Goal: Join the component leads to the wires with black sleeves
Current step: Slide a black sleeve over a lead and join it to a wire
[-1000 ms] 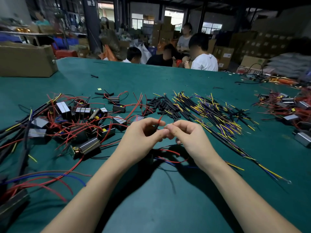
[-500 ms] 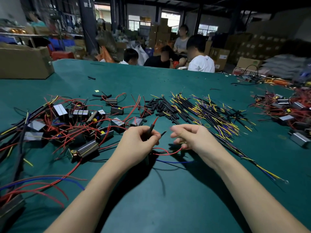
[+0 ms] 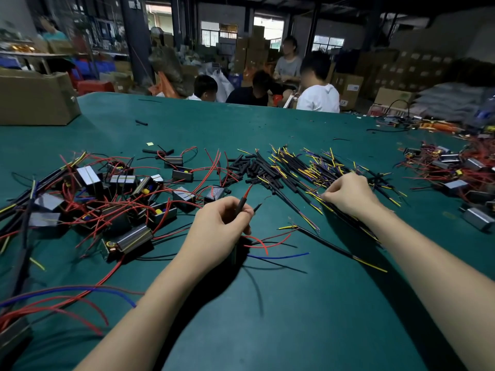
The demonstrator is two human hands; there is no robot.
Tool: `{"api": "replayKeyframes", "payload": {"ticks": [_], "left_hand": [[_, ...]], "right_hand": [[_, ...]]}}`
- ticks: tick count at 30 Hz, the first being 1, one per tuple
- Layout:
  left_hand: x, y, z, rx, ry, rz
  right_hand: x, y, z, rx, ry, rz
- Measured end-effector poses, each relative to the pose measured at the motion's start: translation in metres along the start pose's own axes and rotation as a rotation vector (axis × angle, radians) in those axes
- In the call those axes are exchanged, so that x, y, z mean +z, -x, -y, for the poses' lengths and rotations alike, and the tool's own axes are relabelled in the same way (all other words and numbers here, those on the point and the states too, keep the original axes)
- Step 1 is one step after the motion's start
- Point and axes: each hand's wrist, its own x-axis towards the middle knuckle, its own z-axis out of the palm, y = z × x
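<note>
On the far left of the green table (image 3: 267,317), a cardboard box (image 3: 34,99) sits at the table edge. Below it lies a heap of components (image 3: 107,199): small box-shaped units with metal faces, tangled in red leads. Loose red and blue wires (image 3: 67,298) trail across the near-left corner.

Left of centre, the left hand (image 3: 217,231) is raised just above the table with its fingers curled. It pinches a black sleeve (image 3: 242,204) fitted over a red lead (image 3: 248,189), whose red end projects upward past the sleeve. A second, thinner dark lead tip (image 3: 257,207) protrudes just right of the fingertips. Under the hand, red and blue leads (image 3: 267,246) spread over the table; the part they run from is hidden by the hand.

At centre, behind the hands, a pile of loose black sleeves (image 3: 251,168) lies on the table. Just right of it is a broad spread of black-jacketed wires (image 3: 308,170) with yellow and blue ends. One such wire (image 3: 334,246) lies apart, between the two forearms.

Right of centre, the right hand (image 3: 348,194) rests on the wire spread, fingers curled and fingertips pinched at the strands; which strand it holds cannot be told.

At the far right lies a second heap of components (image 3: 460,178) with red leads. Beyond the table's far edge, several people (image 3: 316,95) sit among stacked cartons.
</note>
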Motion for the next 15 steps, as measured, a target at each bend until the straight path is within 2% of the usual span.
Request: {"api": "replayKeyframes", "payload": {"ticks": [6, 15], "left_hand": [[0.000, 0.000, 0.002, -0.001, 0.007, 0.008], [0.001, 0.002, 0.000, 0.015, 0.038, -0.021]], "right_hand": [[0.015, -0.003, 0.010, -0.067, 0.245, -0.096], [0.017, 0.001, 0.027, -0.278, 0.659, -0.086]]}}
